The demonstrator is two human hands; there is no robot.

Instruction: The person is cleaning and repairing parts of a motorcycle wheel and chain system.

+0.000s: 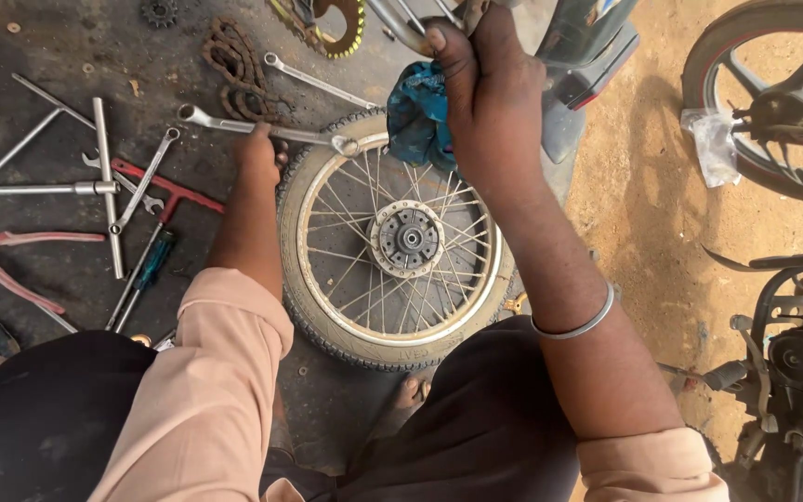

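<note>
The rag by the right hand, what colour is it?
Blue-teal rag, clearest in the head view.

Soft daylight, brighter at right, sharp focus, slight edge distortion

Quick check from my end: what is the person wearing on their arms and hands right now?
Both arms have pale peach sleeves pushed up above the elbow, leaving the forearms bare. The right wrist carries a plain silver metal bangle. The left hand and right hand are bare, with no gloves, and look smudged with grime. No watch or rings visible.
</note>
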